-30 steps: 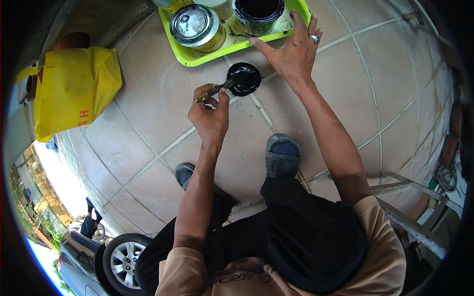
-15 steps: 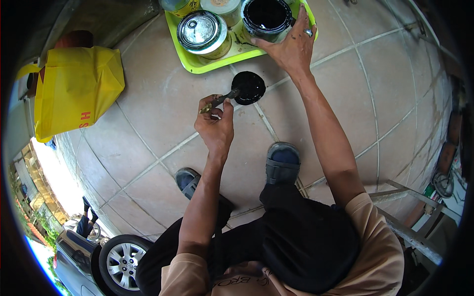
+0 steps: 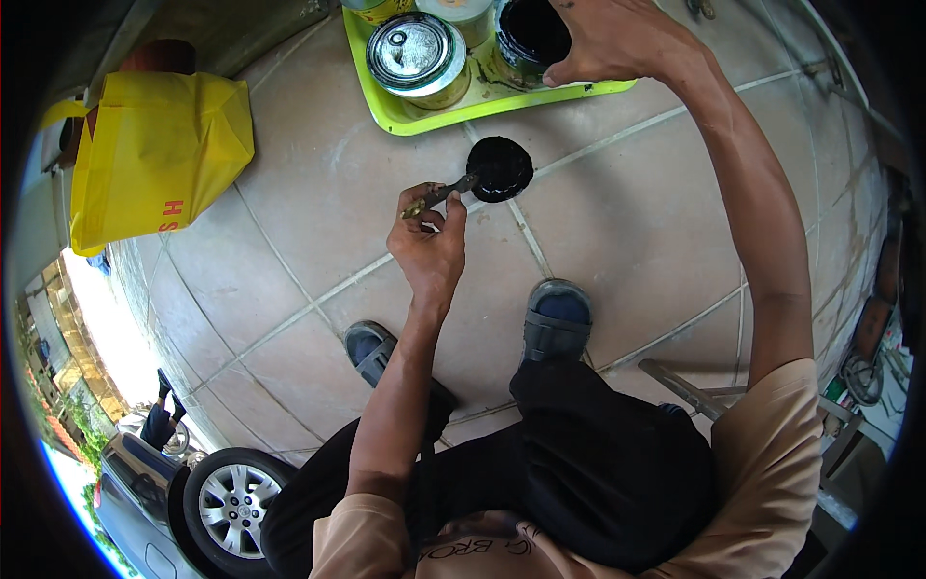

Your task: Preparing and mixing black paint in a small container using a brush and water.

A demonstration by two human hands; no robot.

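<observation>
My left hand (image 3: 427,241) is closed round a dark, paint-smeared handle (image 3: 446,193) that meets a round black cup (image 3: 499,169) over the tiles; the cup's inside looks black and wet. I cannot tell whether cup and handle are one piece. At the top edge my right hand (image 3: 617,41) reaches across an open can of black paint (image 3: 526,60), the thumb against its near side and the fingers partly cut off by the picture's edge. That can stands in a lime-green tray (image 3: 424,124). Beside it is a lidded can (image 3: 415,53) with paint on its rim.
Two more containers, one a pale tub (image 3: 458,12), stand at the tray's back. A yellow bag (image 3: 159,159) is at the left. My sandalled feet (image 3: 558,323) are on the tiled floor (image 3: 328,203). A metal frame (image 3: 690,386) lies right; a car wheel (image 3: 236,504) shows lower left.
My right forearm has swung outward to the right, and that hand has turned further over the can. My left hand keeps its hold. The whole view has shifted slightly.
</observation>
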